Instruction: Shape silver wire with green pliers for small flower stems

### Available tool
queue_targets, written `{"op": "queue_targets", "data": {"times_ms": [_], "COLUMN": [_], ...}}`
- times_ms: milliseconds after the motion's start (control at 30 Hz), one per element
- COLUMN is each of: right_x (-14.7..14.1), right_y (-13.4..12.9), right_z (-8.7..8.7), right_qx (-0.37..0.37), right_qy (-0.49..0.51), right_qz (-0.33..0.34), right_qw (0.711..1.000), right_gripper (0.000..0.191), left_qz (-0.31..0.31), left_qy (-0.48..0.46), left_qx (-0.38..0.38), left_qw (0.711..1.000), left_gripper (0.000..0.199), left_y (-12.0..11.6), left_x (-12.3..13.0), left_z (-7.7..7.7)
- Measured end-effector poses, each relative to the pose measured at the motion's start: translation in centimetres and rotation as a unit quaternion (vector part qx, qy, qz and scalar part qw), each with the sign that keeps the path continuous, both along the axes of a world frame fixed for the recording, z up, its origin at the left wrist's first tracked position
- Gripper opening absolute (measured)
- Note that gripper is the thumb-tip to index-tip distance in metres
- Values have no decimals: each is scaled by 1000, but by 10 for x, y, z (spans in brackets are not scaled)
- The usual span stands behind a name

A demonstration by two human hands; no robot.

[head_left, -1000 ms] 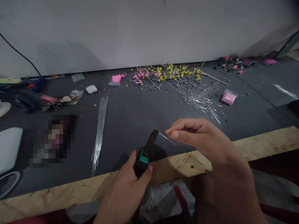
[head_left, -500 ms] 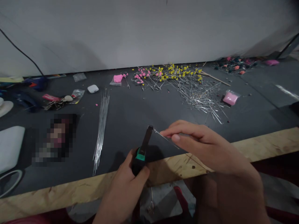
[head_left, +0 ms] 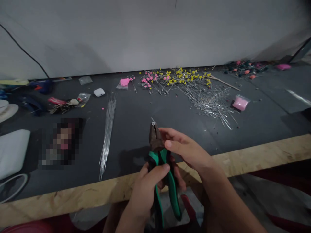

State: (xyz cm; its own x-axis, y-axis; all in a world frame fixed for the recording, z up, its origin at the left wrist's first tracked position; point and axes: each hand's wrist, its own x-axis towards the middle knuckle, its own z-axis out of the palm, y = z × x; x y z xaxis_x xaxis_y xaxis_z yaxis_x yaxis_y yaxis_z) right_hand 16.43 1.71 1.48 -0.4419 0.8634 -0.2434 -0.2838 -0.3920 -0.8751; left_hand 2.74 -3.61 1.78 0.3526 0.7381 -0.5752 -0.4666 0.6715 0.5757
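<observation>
My left hand [head_left: 152,183] is wrapped round the green and black handles of the pliers [head_left: 157,145], whose jaws point away from me. At the tip of the jaws sits a small looped piece of wire [head_left: 153,123]. My right hand [head_left: 182,145] is beside the pliers' head, its thumb and fingers pressed together near the pivot; what they hold, if anything, is hidden. A bundle of straight wires [head_left: 107,136] lies left of the pliers. Beyond my right hand is a heap of loose wires [head_left: 211,102].
Wire stems with yellow tips [head_left: 182,76] and pink tips lie along the wall. A pink bag [head_left: 240,103] is at right. Keys [head_left: 62,105], a white case [head_left: 99,92] and a blurred dark object [head_left: 64,139] lie left. The wooden edge [head_left: 73,197] runs in front.
The pliers have turned so that their flat side and both handles show. My right hand has moved left and in beside their head. The long wire end it held no longer shows.
</observation>
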Motion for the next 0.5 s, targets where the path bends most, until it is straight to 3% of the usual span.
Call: {"op": "queue_targets", "data": {"times_ms": [67,133,233,367,500], "right_x": [-3,-8,-19,-25,-20], "right_y": [-5,-10,-17,-22,-25], "right_z": [-5,-12,-23,-23,-18], "right_qx": [-42,-60,-69,-144,-197], "right_qy": [-2,-5,15,41,57], "right_qz": [24,4,-31,-23,28], "right_qw": [999,998,997,988,978], "right_gripper": [40,40,41,53,64], "left_qz": [47,127,166,147,111], "left_qy": [8,56,84,147,264], "left_qx": [-32,-68,-59,20,119], "left_qw": [998,988,981,978,951], "left_gripper": [24,29,41,53,53], "left_y": [8,16,25,23,18], "left_x": [1,0,-4,-9,-14], "left_z": [-4,-10,-15,-21,-30]}}
